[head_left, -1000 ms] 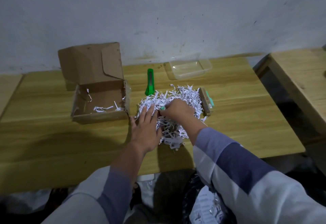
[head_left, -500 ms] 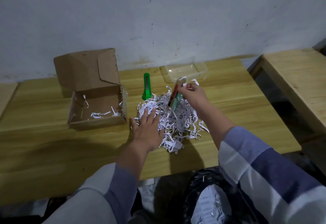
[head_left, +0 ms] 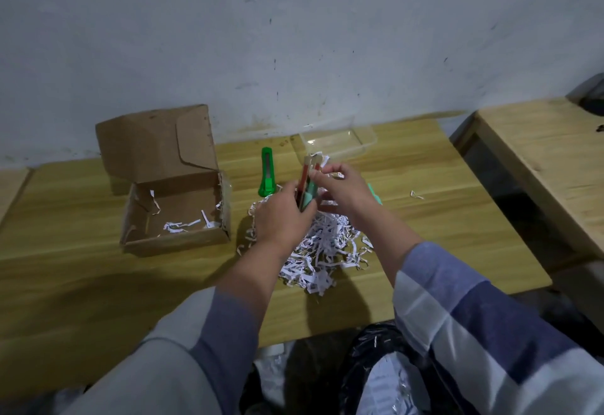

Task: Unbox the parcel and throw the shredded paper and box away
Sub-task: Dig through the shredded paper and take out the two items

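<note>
An open brown cardboard box (head_left: 173,218) sits at the table's left, lid flap up, with a few paper strips inside. A heap of white shredded paper (head_left: 322,248) lies in the middle of the table. Above the heap both hands hold a small flat packaged item (head_left: 307,182) with red and green parts, standing on end. My left hand (head_left: 281,218) grips its lower part. My right hand (head_left: 343,187) pinches its upper edge, with a few paper strips clinging there.
A green utility knife (head_left: 267,174) lies behind the heap. A clear plastic tray (head_left: 340,142) stands by the wall. A black rubbish bag (head_left: 376,375) is open below the table's front edge. A second wooden table (head_left: 549,159) stands to the right.
My right hand pulled the packaged item out of the shredded paper and raised it. My left hand left the heap and took hold of the item's lower part.
</note>
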Demonstrator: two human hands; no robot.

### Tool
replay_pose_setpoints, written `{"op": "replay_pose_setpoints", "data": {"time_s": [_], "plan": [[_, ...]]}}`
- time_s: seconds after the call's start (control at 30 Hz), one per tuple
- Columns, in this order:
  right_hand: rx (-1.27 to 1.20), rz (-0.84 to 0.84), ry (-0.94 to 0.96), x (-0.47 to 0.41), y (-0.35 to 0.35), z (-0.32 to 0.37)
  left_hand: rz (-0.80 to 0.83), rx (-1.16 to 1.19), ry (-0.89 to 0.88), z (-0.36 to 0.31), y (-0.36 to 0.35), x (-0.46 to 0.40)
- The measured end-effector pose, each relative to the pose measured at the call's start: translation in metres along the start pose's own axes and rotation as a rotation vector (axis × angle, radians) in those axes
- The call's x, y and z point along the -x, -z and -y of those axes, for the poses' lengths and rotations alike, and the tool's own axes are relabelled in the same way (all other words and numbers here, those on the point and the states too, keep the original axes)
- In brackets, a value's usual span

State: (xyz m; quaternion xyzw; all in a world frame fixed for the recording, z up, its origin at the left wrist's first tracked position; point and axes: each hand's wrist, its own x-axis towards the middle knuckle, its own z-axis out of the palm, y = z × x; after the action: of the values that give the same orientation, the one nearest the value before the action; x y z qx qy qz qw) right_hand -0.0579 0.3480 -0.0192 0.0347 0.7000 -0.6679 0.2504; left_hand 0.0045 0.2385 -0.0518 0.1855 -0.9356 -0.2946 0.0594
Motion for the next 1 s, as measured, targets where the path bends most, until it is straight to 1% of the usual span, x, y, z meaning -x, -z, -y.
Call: {"op": "replay_pose_setpoints", "data": {"time_s": [0.07,0.13,0.3,0.4,0.47,0.5,0.6,0.63,0.67,0.73,0.8,0.87,1.0], "plan": [[0.104,-0.048,0.006,-0.002,-0.002,-0.001,0.004,-0.012,-0.005,0.005,-0.001,0.003],[0.172,-0.076,0.063,-0.008,-0.003,0.000,0.018,-0.044,-0.035,0.010,0.000,0.007],[0.138,-0.181,0.077,-0.022,-0.004,0.000,0.033,-0.082,-0.053,0.016,0.006,0.013],[0.128,-0.248,0.044,-0.029,-0.007,-0.002,0.024,-0.083,-0.010,0.019,0.008,0.013],[0.142,-0.328,0.051,-0.033,-0.007,-0.002,0.027,-0.070,0.036,0.024,0.008,0.013],[0.228,-0.331,0.054,-0.033,-0.006,-0.002,0.029,-0.053,0.059,0.025,0.009,0.013],[0.781,-0.161,0.033,-0.023,-0.010,-0.003,0.006,0.001,0.094,0.028,0.011,0.013],[0.837,-0.147,0.054,-0.020,-0.011,-0.004,-0.006,0.012,0.095,0.027,0.012,0.013],[0.822,-0.155,0.104,-0.018,-0.012,-0.004,-0.014,0.016,0.092,0.024,0.012,0.012],[0.606,-0.166,0.154,-0.012,-0.016,-0.001,-0.014,0.007,0.079,0.018,0.012,0.010],[0.409,-0.110,0.083,-0.006,-0.020,0.002,-0.003,-0.027,0.065,0.009,0.011,0.006],[0.397,-0.107,0.064,-0.003,-0.017,0.004,0.010,-0.049,0.046,-0.001,0.007,0.003],[0.377,-0.286,0.063,-0.010,0.015,0.006,0.067,-0.001,-0.058,-0.020,-0.008,-0.001]]}}
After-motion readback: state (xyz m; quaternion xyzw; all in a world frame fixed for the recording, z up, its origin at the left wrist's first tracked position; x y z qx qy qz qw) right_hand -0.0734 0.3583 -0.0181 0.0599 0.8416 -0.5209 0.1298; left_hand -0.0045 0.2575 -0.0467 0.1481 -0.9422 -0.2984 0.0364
